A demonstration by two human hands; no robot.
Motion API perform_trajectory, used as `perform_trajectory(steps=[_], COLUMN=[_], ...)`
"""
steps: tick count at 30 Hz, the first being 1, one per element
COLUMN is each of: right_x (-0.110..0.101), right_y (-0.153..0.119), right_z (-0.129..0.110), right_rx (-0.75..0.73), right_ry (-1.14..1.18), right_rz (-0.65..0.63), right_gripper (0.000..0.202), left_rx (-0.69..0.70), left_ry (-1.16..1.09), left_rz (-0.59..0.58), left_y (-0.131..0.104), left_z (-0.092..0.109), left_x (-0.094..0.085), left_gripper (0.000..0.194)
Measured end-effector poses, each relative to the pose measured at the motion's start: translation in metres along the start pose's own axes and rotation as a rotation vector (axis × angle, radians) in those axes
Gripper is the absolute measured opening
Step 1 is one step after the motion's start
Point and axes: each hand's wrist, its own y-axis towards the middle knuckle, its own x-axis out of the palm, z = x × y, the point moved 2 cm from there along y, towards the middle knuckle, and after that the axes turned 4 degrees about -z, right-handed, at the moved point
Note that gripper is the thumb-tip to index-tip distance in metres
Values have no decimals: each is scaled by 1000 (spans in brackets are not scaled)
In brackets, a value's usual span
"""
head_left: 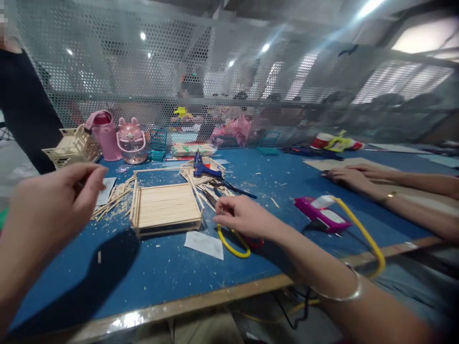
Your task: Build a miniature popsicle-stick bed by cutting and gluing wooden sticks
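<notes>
A small wooden-stick frame with a slatted panel stands on the blue table. At the left, my left hand is raised above the table with its fingers curled and closed; what they hold, if anything, is too small to name. My right hand is closed, thumb and fingers together, just right of the frame and above the yellow handle of a tool. Whether it pinches anything cannot be made out. A blue glue gun rests on a pile of sticks behind the frame.
Loose sticks and white paper lie near the frame. A pink bottle, a clear jug and another wooden model stand at the back left. At the right are a magenta device and another person's hands.
</notes>
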Motion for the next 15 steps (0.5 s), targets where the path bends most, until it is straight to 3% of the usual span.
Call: perform_trajectory(steps=[2,4,8,11,15], right_x=[8,15,22,21,17], right_y=[6,14,26,36,64], right_z=[-8,-16,-22,-17,-7], right_rx=[4,1,-10,-4,-1], right_ry=[-56,-115,-193,-194,-197], right_rz=[-10,-24,-69,-29,93], right_gripper=[16,21,23,15,13], left_rx=[-76,-38,-25,-54,-22], left_ry=[69,-156,-612,-779,-793], left_rz=[-201,-454,-699,-770,-784], left_y=[27,42,38,28,23], left_z=[-21,-33,-37,-35,-37], left_x=[25,59,106,110,96], left_gripper=[37,46,57,58,39])
